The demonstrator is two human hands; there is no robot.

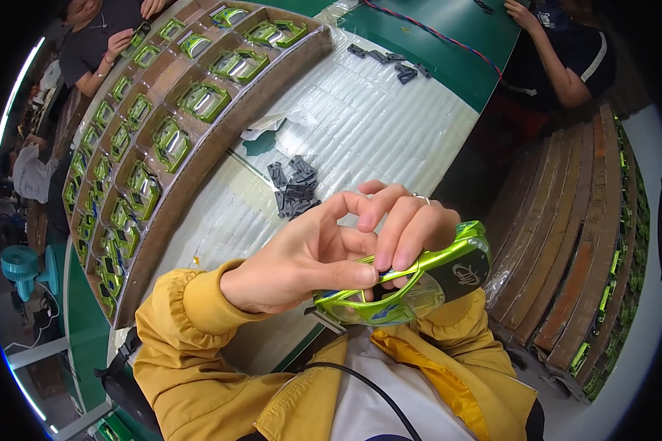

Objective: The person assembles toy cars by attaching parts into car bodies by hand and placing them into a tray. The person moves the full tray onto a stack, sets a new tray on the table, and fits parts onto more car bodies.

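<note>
Close in front of my chest is a glossy bright green plastic housing (390, 303) with a clear window and a black end, held in both hands. My left hand (294, 253) pinches its near left edge, thumb lying along the green rim. My right hand (412, 224), with a ring on one finger, curls over the top edge, fingertips pressed together beside the left thumb. Whether a small part sits between the fingertips is hidden. Just beyond my left hand, small dark grey plastic clips (294, 189) lie in a loose pile on the white ribbed sheet (375, 125).
A divided cardboard tray (187, 189) of similar green housings fills the left. More dark clips (401, 70) lie at the far end. Stacked cardboard trays (559, 220) stand at right. Two people (88, 44) work across the table, one holding a housing. A teal fan (23, 266) stands far left.
</note>
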